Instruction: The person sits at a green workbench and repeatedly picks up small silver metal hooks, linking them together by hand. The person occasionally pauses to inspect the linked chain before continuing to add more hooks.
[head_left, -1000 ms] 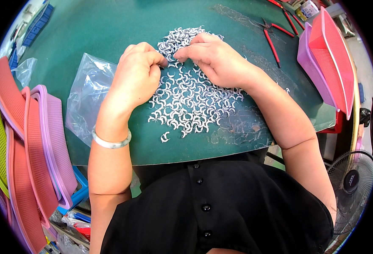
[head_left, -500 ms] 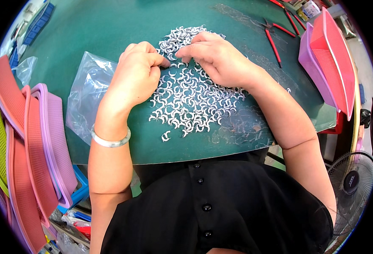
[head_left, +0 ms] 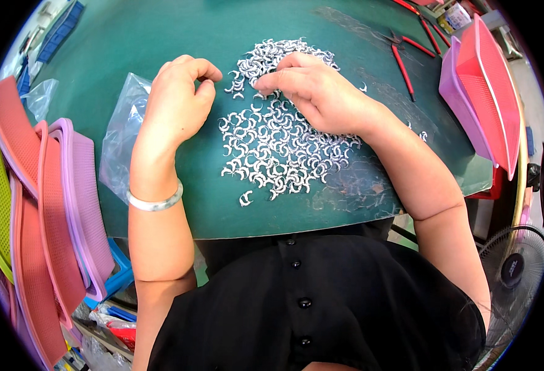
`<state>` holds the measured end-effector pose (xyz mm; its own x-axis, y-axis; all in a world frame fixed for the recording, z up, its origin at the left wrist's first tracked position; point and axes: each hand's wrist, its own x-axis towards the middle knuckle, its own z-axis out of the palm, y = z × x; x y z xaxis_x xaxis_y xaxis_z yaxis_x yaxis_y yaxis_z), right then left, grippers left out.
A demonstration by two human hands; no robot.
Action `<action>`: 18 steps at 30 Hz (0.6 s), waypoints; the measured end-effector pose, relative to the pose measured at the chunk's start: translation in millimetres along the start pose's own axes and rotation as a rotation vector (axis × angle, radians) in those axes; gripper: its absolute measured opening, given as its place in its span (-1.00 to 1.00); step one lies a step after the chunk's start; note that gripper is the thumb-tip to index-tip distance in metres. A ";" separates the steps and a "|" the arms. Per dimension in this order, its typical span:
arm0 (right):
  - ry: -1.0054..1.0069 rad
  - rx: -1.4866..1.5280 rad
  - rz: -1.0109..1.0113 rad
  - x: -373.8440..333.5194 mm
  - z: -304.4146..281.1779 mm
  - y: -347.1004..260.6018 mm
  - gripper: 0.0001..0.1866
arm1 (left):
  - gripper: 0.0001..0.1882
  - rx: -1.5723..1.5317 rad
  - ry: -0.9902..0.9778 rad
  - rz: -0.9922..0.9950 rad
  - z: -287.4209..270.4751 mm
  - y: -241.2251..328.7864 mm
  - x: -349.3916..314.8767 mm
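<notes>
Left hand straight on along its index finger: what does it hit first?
The left hand would probably meet the left edge of the upper pile of silvery crescent pieces; height is unclear, so it might pass above.

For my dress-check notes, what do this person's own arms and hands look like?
The left arm and right arm are bare past the elbows. A smooth, pale, mottled bangle circles the left one near the wrist. The left hand and right hand are gloveless.
</notes>
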<state>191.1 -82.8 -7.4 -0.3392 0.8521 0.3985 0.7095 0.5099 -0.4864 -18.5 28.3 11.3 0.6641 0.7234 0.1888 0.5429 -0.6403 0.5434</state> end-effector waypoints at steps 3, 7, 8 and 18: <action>-0.026 0.002 -0.009 1.3 2.1 -0.7 -0.58 | -0.82 -0.024 -0.054 0.010 0.7 -0.1 -2.0; -0.042 0.030 0.016 1.2 0.8 -3.0 -0.59 | -0.81 0.003 -0.105 0.028 1.5 2.0 -3.2; -0.041 0.044 0.032 1.3 0.0 -3.7 -0.59 | -0.80 0.008 -0.095 0.058 3.5 -1.4 -3.6; 0.058 -0.035 0.040 1.7 4.5 1.9 -0.63 | -0.79 0.022 -0.072 0.106 1.9 -4.9 -2.8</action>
<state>189.1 -79.9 -11.2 -0.2742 0.8629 0.4245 0.7434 0.4702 -0.4756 -22.1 29.0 6.5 0.7530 0.6314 0.1849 0.4782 -0.7183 0.5054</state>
